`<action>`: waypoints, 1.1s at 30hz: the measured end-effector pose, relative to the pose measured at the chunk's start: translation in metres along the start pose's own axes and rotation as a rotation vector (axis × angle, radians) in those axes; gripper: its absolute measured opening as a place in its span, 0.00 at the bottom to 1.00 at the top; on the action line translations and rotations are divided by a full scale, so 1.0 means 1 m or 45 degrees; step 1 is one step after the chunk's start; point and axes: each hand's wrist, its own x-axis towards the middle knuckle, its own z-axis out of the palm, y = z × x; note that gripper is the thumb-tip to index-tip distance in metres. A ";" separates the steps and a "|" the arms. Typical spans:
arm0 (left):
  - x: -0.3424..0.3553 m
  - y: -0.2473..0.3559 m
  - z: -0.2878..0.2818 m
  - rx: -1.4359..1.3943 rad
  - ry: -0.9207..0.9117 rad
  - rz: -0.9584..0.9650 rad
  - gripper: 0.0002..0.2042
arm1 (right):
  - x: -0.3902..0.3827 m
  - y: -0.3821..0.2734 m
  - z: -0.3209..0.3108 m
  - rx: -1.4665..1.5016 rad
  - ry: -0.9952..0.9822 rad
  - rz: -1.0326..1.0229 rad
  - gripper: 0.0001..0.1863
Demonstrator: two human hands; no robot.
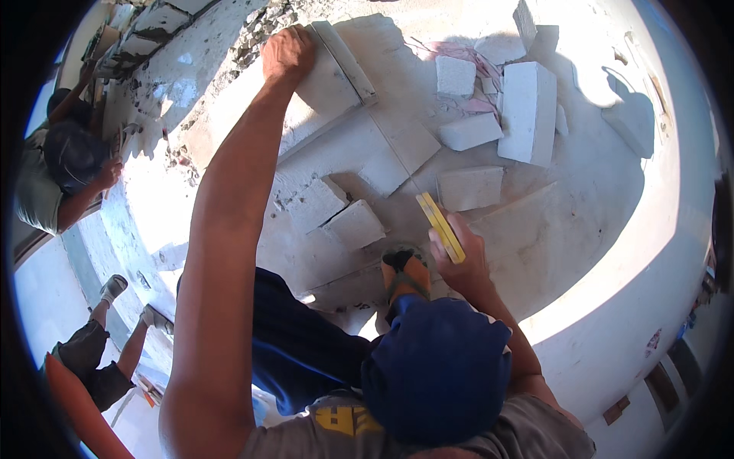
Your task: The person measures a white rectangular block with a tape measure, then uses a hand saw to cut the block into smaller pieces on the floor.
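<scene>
The left hand point(288, 52) grips a far white block point(329, 80); the right hand point(459, 256) clamps a yellow ruler point(440, 226), its fingers partly hidden.

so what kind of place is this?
Most likely a building site, outdoors in sun: cut white masonry blocks lie scattered on a dusty slab, and a half-built block wall rises at upper left, where another person works.
</scene>
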 end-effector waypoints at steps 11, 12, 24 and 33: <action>-0.001 0.019 -0.014 -0.039 -0.051 -0.183 0.24 | -0.041 0.033 -0.001 0.075 0.103 -0.158 0.19; 0.002 -0.004 -0.007 0.013 -0.009 -0.143 0.24 | -0.033 0.020 -0.001 0.111 0.073 -0.166 0.20; -0.005 0.022 -0.008 -0.033 -0.060 -0.205 0.24 | -0.041 0.029 -0.004 0.103 0.169 -0.197 0.12; 0.003 0.019 0.007 -0.097 -0.048 -0.118 0.25 | 0.075 -0.002 0.031 0.206 0.110 -0.251 0.11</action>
